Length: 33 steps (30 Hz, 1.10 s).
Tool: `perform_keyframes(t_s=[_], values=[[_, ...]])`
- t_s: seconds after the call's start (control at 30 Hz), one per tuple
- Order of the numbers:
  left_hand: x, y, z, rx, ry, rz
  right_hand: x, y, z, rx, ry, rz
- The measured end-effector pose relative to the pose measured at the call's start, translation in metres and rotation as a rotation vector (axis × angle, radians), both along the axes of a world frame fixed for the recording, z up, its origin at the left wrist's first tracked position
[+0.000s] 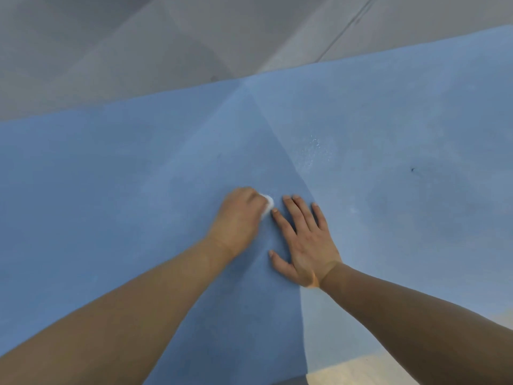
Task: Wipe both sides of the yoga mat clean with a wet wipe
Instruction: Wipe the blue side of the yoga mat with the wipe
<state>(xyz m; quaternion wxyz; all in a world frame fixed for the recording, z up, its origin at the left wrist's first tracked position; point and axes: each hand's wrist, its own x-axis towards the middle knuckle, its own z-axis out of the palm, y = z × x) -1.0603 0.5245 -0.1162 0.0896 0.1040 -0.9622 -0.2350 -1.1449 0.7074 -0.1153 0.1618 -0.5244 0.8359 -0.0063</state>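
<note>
A blue yoga mat (116,173) lies flat and fills most of the view. My left hand (236,218) is closed around a small white wet wipe (268,203), pressing it onto the mat near the middle; only a bit of the wipe shows past the fingers. Just to its right, my right hand (304,241) rests flat on the mat with fingers spread, holding nothing. A patch of pale specks (313,150) sits on the mat beyond the hands, and a small dark mark (412,170) lies to the right.
Grey tiled floor (111,51) runs past the mat's far edge. A brightly lit strip of floor (341,370) shows at the bottom right, beside the mat's near edge.
</note>
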Motion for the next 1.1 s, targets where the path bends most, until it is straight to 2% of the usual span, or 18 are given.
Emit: perform_keyframes(t_s=[0.1, 0.27, 0.33, 0.43, 0.47, 0.53, 0.63, 0.7, 0.83, 0.9, 1.0, 1.03, 1.1], values=[[0.005, 0.001, -0.005, 0.023, -0.012, -0.104, 0.001, 0.001, 0.0, -0.014, -0.012, -0.003], [0.002, -0.045, -0.002, -0.175, -0.03, -0.366, -0.001, 0.001, 0.001, -0.043, -0.028, -0.006], [-0.012, -0.049, -0.003, -0.193, -0.041, -0.247, -0.002, 0.001, 0.001, -0.051, -0.039, -0.011], [-0.034, -0.056, -0.003, -0.1, 0.005, 0.145, -0.002, 0.002, -0.001, -0.065, -0.04, -0.011], [-0.037, -0.055, -0.005, -0.073, 0.008, 0.203, -0.002, 0.002, -0.002, -0.07, -0.042, -0.011], [-0.039, -0.041, -0.008, -0.018, 0.023, 0.148, -0.002, 0.003, -0.002, -0.077, -0.045, -0.015], [-0.027, -0.01, -0.01, 0.044, 0.012, -0.14, -0.002, 0.001, -0.001, -0.088, -0.04, -0.015], [-0.021, -0.007, -0.011, 0.06, 0.002, -0.186, -0.001, 0.001, -0.001, -0.094, -0.043, -0.02], [-0.034, -0.029, -0.012, -0.101, 0.013, -0.311, -0.003, 0.002, -0.001, -0.093, -0.043, -0.011], [-0.044, -0.046, -0.011, -0.143, 0.029, -0.198, -0.003, 0.003, -0.001, -0.09, -0.049, -0.015], [-0.051, -0.07, -0.007, -0.139, -0.003, 0.126, -0.003, 0.003, -0.002, -0.093, -0.051, -0.017], [-0.051, -0.069, -0.005, -0.129, -0.025, 0.163, -0.003, 0.003, -0.003, -0.093, -0.049, -0.016], [-0.045, -0.052, -0.003, -0.097, -0.031, 0.091, -0.004, 0.003, -0.002, -0.095, -0.046, -0.019]])
